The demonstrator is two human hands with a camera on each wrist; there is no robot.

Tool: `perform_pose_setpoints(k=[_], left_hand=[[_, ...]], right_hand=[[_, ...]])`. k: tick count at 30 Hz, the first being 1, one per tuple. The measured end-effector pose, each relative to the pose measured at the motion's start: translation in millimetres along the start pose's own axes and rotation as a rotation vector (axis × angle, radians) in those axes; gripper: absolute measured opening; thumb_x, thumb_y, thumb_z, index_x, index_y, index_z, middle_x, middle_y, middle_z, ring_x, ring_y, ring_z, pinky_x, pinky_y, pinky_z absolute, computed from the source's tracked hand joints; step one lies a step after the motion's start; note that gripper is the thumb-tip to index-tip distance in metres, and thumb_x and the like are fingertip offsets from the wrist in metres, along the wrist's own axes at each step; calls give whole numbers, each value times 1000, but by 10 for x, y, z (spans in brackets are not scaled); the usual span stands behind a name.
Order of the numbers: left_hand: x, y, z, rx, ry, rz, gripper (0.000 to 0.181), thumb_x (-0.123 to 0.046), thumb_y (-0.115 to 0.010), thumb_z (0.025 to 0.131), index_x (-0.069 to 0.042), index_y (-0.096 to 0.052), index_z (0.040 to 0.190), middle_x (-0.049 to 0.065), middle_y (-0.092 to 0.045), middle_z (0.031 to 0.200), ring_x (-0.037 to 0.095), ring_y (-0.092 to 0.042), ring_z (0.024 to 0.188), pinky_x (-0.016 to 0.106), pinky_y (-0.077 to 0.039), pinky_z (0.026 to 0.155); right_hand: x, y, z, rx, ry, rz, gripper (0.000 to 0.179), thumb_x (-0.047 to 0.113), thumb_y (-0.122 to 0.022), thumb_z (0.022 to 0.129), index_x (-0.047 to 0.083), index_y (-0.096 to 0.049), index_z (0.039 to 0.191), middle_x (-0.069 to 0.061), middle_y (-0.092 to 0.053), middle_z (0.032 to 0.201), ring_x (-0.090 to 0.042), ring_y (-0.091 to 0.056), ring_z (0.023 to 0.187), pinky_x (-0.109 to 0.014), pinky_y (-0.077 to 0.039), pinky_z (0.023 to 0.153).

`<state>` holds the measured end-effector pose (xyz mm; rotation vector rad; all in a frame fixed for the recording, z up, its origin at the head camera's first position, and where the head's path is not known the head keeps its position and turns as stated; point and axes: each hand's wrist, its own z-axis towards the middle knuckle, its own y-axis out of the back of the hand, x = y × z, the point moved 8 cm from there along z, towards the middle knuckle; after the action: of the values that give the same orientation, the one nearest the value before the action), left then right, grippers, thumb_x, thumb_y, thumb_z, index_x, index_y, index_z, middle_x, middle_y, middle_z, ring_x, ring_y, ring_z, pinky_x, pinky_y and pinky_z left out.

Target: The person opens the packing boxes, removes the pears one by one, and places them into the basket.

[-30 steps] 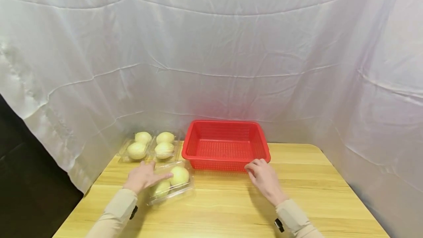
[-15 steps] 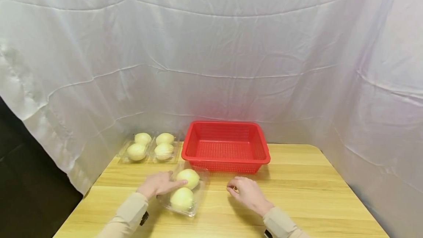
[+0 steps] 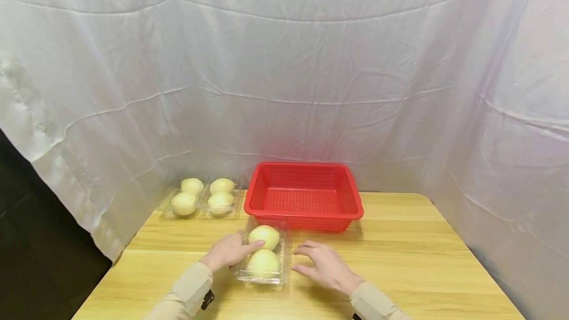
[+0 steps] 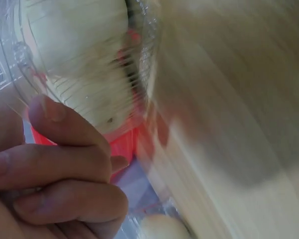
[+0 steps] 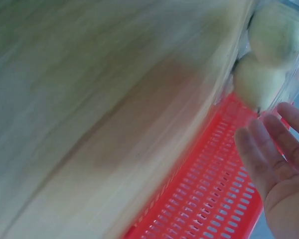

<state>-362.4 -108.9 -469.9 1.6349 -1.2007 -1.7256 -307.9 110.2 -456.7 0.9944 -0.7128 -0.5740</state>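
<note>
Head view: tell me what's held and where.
The left hand grips the nearest clear fruit pack by its left side; the right hand holds nothing.

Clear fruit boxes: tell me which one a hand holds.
The front box, gripped by the left hand; the other two boxes sit farther back, untouched, left of the red basket.

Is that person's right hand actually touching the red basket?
Apart. In the head view, a strip of wooden tabletop shows between the right hand and the red basket.
</note>
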Motion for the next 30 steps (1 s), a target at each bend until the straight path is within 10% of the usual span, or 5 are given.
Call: perform_pose_setpoints(k=[13,17,26,30], left_hand=[[-167,-167,14,-25,-5,-72,95,-68,-48,90,13,-42,140,27,-68,109,39,-68,79,51,-50,93],[-253,-245,32,-17,-22,-105,94,-67,-48,91,13,-43,139,31,-57,131,39,-68,80,51,-52,85],[-381,-379,46,65,-67,-277,84,-58,-46,97,10,-34,145,4,-56,69,11,-40,41,27,-35,39],[-431,-434,42,77,-82,-307,80,-56,-46,98,5,-33,147,8,-59,69,12,-43,43,27,-36,41]], right_hand=[[76,31,-65,-16,4,42,74,61,-66,83,13,-55,137,-4,-52,141,-22,-55,126,-44,-49,100],[105,37,-85,-40,29,36,71,63,-65,82,12,-60,132,-6,-53,141,-23,-52,129,-43,-48,102],[68,103,-107,-55,58,12,67,60,-69,81,13,-61,129,-4,-56,134,-18,-56,122,-40,-50,100],[43,123,-152,-71,69,-15,70,64,-69,79,15,-61,130,-3,-56,131,-16,-56,120,-39,-51,98]])
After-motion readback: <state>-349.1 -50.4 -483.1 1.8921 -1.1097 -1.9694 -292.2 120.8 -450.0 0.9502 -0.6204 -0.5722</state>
